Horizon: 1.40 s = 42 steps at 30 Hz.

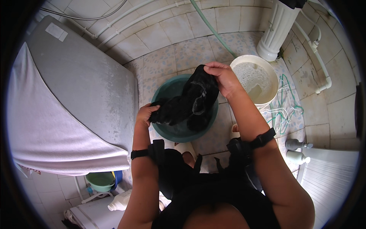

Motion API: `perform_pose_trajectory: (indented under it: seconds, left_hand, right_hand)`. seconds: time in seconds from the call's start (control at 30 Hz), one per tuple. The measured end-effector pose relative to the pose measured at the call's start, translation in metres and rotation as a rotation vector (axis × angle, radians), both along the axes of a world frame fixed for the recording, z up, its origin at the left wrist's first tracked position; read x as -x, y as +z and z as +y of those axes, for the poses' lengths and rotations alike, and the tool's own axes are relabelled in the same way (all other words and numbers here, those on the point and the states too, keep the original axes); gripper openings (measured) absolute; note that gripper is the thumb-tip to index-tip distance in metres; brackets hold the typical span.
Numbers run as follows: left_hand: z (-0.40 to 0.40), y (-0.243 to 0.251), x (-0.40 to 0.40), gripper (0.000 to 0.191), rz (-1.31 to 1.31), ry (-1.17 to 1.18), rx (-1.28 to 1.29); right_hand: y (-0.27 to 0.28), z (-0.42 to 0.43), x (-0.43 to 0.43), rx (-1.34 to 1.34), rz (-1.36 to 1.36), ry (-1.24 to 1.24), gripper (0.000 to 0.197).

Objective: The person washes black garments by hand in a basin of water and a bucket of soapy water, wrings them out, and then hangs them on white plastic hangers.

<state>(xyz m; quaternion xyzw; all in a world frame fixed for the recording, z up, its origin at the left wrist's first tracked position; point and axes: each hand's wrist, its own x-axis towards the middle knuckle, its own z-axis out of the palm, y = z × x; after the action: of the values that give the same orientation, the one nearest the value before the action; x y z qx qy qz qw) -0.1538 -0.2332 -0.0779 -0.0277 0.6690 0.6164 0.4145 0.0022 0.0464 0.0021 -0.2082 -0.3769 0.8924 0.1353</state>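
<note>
A wet black garment (197, 94) with a pale pattern is stretched between my two hands over a round green plastic basin (177, 137). My left hand (145, 114) grips its lower left end beside the basin's rim. At the upper right, my right hand (221, 75) pinches the other end near the basin's far right edge. Part of the dark cloth hangs down into the basin, where some water shows. What kind of garment it is, I cannot tell.
Right of the basin stands a white bucket (253, 83) of foamy water, with a green hose (214, 31) behind. Wire hangers (286, 107) and two bottles (297, 157) are farther right. A grey appliance (85, 77), partly under a pale towel (57, 128), stands at left. A white pedestal (277, 31) rises behind.
</note>
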Motion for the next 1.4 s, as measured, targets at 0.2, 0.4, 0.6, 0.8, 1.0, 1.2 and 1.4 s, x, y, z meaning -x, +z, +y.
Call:
perform_pose_trajectory:
  seconds: [0.2, 0.4, 0.6, 0.8, 1.0, 1.2, 1.4]
  left_hand:
    - [-0.048, -0.053, 0.030, 0.037, 0.052, 0.230, 0.141]
    - [0.024, 0.022, -0.019, 0.057, 0.510, -0.153, 0.606]
    - [0.090, 0.056, -0.052, 0.064, -0.281, -0.247, -0.145]
    - [0.055, 0.020, -0.027, 0.021, -0.015, -0.012, -0.051]
    - [0.064, 0.069, -0.051, 0.035, 0.185, -0.058, -0.040]
    - [0.065, 0.089, -0.061, 0.032, 0.200, -0.029, -0.144]
    - [0.055, 0.099, -0.065, 0.027, 0.191, -0.106, -0.136]
  right_hand:
    - [0.013, 0.003, 0.000, 0.081, 0.157, -0.168, 0.013]
    - [0.014, -0.022, 0.007, -0.133, 0.165, 0.036, 0.012]
    - [-0.013, -0.048, 0.006, -0.585, 0.130, 0.360, 0.011]
    - [-0.013, -0.059, 0.016, -0.458, -0.057, 0.520, 0.015]
    - [-0.126, -0.036, 0.017, -0.073, -0.768, 0.255, 0.014]
    - [-0.206, -0.087, 0.002, 0.509, -0.796, 0.151, 0.023]
    - [-0.211, -0.098, 0.003, 0.855, -0.546, 0.012, 0.023]
